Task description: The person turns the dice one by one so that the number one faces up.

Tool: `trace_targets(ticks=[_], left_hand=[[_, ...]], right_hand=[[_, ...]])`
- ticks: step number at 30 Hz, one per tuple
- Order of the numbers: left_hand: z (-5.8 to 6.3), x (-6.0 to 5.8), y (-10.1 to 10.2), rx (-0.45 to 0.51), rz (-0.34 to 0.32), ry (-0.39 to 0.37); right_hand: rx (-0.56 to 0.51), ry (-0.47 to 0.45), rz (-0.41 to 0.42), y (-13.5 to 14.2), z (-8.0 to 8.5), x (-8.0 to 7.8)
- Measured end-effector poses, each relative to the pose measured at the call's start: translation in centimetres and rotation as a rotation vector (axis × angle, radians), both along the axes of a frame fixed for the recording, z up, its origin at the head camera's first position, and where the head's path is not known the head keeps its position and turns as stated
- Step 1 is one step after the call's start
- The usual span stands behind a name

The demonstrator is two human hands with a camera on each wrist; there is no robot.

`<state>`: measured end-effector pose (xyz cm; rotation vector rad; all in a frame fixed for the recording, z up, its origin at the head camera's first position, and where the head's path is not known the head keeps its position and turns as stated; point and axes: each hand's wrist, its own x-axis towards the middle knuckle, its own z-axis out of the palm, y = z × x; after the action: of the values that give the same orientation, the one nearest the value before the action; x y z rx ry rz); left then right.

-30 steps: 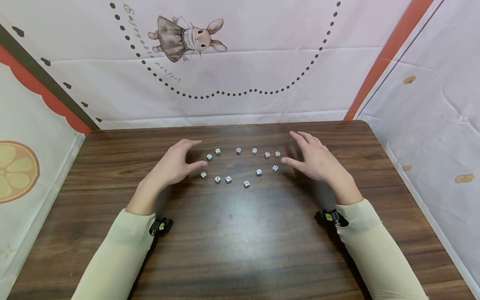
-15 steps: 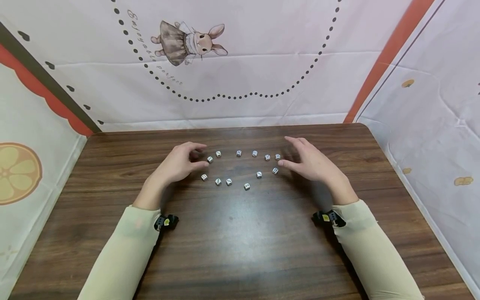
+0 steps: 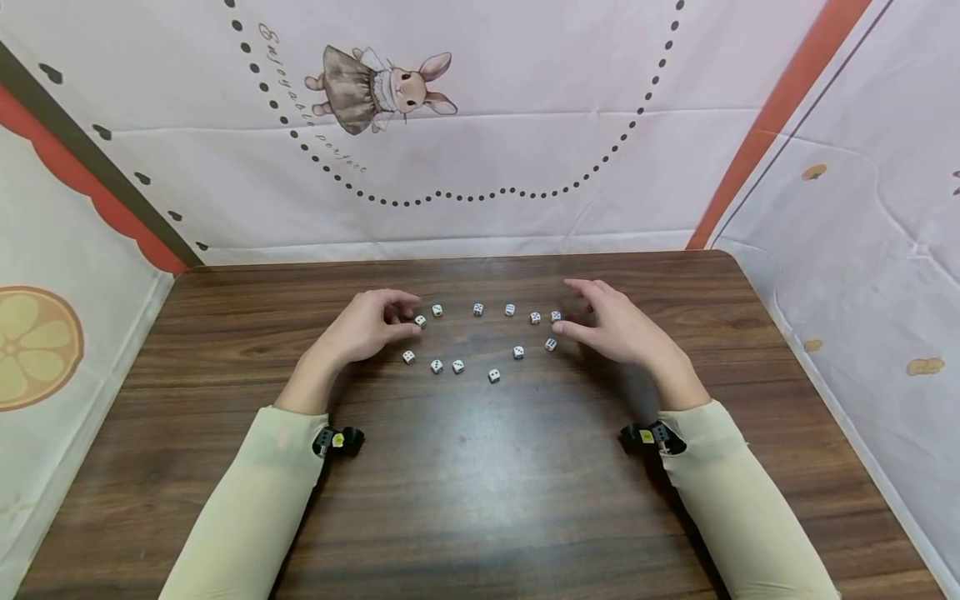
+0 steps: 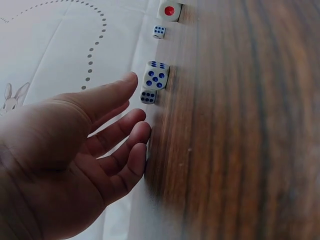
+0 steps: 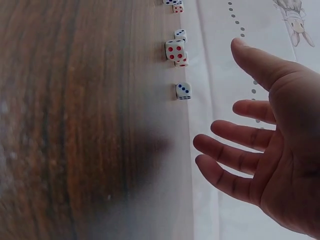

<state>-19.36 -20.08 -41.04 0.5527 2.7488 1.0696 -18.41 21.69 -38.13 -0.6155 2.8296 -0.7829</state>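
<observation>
Several small white dice (image 3: 478, 309) lie in a loose ring on the wooden table. My left hand (image 3: 356, 329) is at the ring's left end, thumb and fingers parted, closest to one die (image 3: 421, 321). In the left wrist view the loosely bent fingers (image 4: 137, 135) hold nothing, and dice with blue pips (image 4: 156, 77) sit just beyond them. At the ring's right end is my right hand (image 3: 626, 329), its thumb near two dice (image 3: 551, 344). The right wrist view shows that hand's fingers (image 5: 230, 150) spread and holding nothing, with a blue-pipped die (image 5: 183, 91) beyond.
The brown wooden table (image 3: 480, 500) ends at a pale printed cloth (image 3: 525, 142) along its back. More of that cloth hangs at both sides. A small dark camera (image 3: 341, 441) is worn on the left wrist, another (image 3: 645, 437) on the right.
Both hands have moved a little inward, the left to the right and the right to the left, nearer the end dice. The dice keep their arrangement; the whole view has shifted slightly.
</observation>
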Motion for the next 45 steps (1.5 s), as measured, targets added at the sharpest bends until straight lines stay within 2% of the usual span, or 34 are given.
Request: trace_targets(ticks=[11, 20, 34, 45], left_hand=[[-0.1, -0.1, 0.5, -0.032, -0.005, -0.009], [-0.4, -0.4, 0.6, -0.044, -0.015, -0.003], [-0.4, -0.6, 0.7, -0.076, -0.034, -0.001], [-0.5, -0.3, 0.6, -0.072, -0.015, -0.003]], right_hand=[[-0.046, -0.006, 0.047, -0.3, -0.7, -0.9], [-0.022, 0.009, 0.058, -1.3, -1.3, -1.6], [0.007, 0.01, 0.065, -2.0, -1.3, -1.8], [0.01, 0.008, 0.072, -2.1, -1.4, -1.8]])
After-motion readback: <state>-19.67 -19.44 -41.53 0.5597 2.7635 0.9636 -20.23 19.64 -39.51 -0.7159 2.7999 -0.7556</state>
